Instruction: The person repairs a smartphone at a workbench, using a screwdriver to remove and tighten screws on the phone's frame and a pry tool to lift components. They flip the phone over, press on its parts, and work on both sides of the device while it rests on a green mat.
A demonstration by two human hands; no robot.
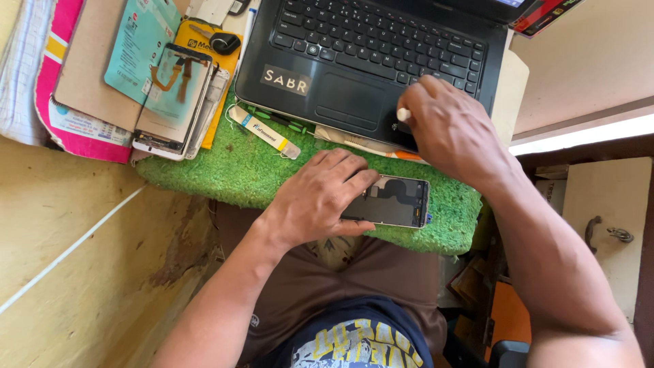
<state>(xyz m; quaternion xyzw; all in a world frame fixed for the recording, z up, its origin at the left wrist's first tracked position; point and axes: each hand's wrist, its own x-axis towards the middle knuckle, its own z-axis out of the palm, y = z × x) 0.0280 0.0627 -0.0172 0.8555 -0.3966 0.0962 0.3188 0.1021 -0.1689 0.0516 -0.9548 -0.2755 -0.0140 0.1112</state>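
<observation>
My left hand rests on an opened phone lying on a green turf mat, fingers pressing its left end and thumb under its near edge. My right hand hovers over the lower right corner of a black laptop, pinching a small white object between thumb and fingers. The phone's inner parts face up.
A white glue tube lies on the mat by the laptop's front edge. Several phone screens and frames are stacked at left on cardboard, beside packets and a notebook. A drawer with a metal handle is at right.
</observation>
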